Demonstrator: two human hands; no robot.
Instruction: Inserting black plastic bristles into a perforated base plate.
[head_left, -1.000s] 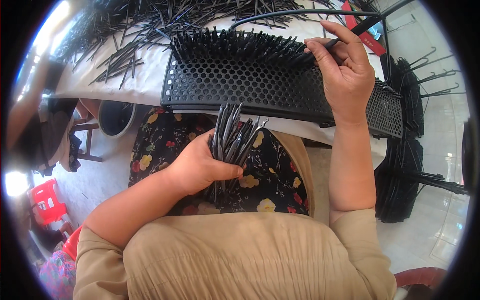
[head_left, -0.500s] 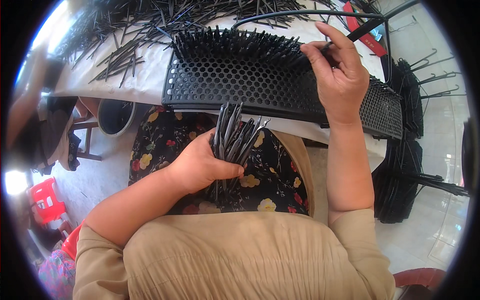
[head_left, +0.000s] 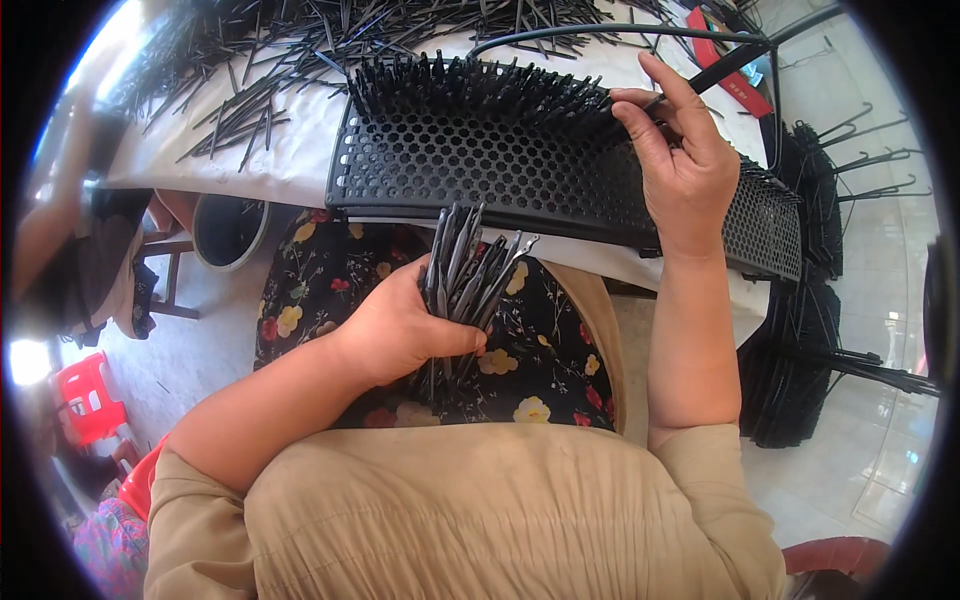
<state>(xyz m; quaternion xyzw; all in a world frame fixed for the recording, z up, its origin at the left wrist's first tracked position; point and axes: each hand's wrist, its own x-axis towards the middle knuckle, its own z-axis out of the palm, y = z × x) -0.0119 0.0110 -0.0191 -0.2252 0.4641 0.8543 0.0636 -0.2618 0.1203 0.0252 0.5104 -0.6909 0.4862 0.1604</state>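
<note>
My left hand [head_left: 395,325] is closed round a bundle of thin black strips [head_left: 465,265] held upright above my lap. In front of it, on the table edge, lies a long black perforated panel [head_left: 450,165] full of small round holes. Along its far side, black strips [head_left: 480,90] stand upright in a dense row. My right hand [head_left: 690,165] is at the right end of that row, thumb and fingers drawn together in a pinch with the index finger raised. Whatever is between the fingertips is too small to make out.
Loose black strips [head_left: 250,115] lie across the white-covered table [head_left: 300,175]. A black metal frame [head_left: 620,27] arches behind the panel, near a red box [head_left: 740,85]. Black pieces with hooks [head_left: 850,160] stand at right. A bucket [head_left: 230,232], red chair [head_left: 88,398] and a person's arm [head_left: 50,230] are left.
My right hand has shifted slightly right, still pinched beside the upright strips. My left hand and its bundle stay practically in place.
</note>
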